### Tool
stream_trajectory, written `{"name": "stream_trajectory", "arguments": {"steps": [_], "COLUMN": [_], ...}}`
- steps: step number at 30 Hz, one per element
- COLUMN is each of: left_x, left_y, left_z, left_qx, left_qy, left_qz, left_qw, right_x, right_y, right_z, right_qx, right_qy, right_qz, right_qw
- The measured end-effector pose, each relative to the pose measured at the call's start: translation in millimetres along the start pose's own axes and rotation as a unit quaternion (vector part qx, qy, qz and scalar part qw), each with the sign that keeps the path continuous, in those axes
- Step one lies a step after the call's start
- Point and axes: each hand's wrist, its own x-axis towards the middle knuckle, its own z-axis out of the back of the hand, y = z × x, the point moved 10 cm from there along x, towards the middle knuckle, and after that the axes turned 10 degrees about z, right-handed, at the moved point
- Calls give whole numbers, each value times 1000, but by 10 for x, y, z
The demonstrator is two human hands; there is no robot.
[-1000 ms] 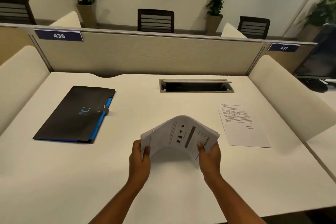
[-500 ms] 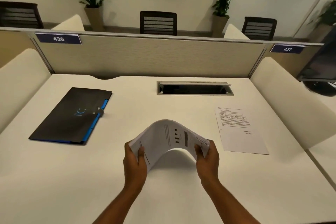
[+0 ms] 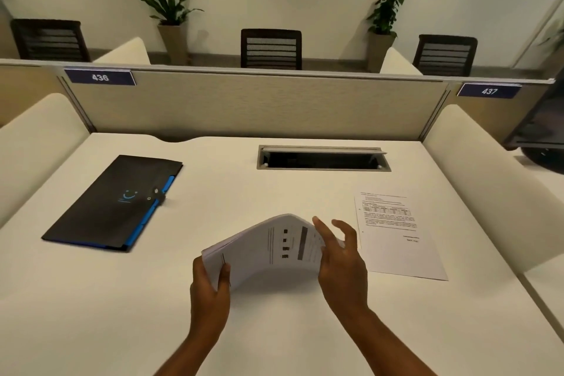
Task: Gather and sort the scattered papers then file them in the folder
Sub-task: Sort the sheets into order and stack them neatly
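Head view — the gathering step is in hand and not yet finished. The left hand (image 3: 210, 290) grips the near-left corner of the stack of papers (image 3: 274, 246), thumb on top and fingers curled underneath, so the stack arches up off the table (image 3: 305, 330) in a hump just in front of the person. The right hand (image 3: 343, 262) is at the stack's right edge with its fingers (image 3: 346, 230) spread and lifted; it pinches nothing, and whether the palm touches the sheets cannot be told. One loose sheet (image 3: 396, 241) lies flat on the table just to the right of that hand, printed side up. The black folder (image 3: 114, 201) with its blue edge lies shut, well apart on the left side of the table.

The next move, as I judge it, calls for the right hand to reach across to the loose sheet, slide or lift it by an edge, and bring it onto the stack; then squaring the edges, then opening the folder.

Against the earlier frames: both hands then pinched the stack at its two near corners — now the right hand has let go and opened toward the loose sheet. The stack has sagged lower on its right side. The folder and the loose sheet lie where they did.
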Motion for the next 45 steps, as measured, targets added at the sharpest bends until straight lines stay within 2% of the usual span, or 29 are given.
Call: {"name": "stream_trajectory", "arguments": {"steps": [6, 17, 19, 21, 23, 25, 28, 30, 34, 39, 43, 45], "left_x": [0, 33, 58, 80, 99, 119, 173, 180, 130, 142, 131, 125], "left_y": [35, 21, 40, 59, 51, -10, -97, -106, 45, -50, 63, 40], "left_z": [-63, -16, -11, -8, -30, -77, -108, -108, -146, -98, -171, -128], "left_qx": [-3, -10, -7, -6, -12, -20, -38, -46, -48, -59, -44, -45], "left_qy": [7, 12, 19, 24, 27, 29, 10, -2, 1, -21, 9, -8], "left_qz": [10, 14, 14, 17, 21, 17, 24, 26, 49, 29, 52, 38], "left_qw": [1000, 1000, 1000, 1000, 999, 999, 999, 999, 998, 998, 998, 998], "right_x": [59, 119, 102, 16, -133, -287, -292, -267, -424, -399, -515, -463], "right_y": [22, 80, -69, -387, -613, -695, -720, -686, -626, -671, -716, -728], "right_z": [32, 147, 191, 78, -276, -539, -473, -405, -571, -443, -570, -510], "right_qx": [-37, -19, 77, 204, 332, 363, 348, 336, 307, 286, 280, 277], "right_qy": [21, -38, -81, -97, -35, 3, -73, -96, -25, -69, -17, -36], "right_qz": [50, 74, 27, -87, -218, -291, -310, -293, -308, -295, -318, -301], "right_qw": [998, 996, 993, 970, 917, 885, 882, 890, 900, 909, 906, 912]}}
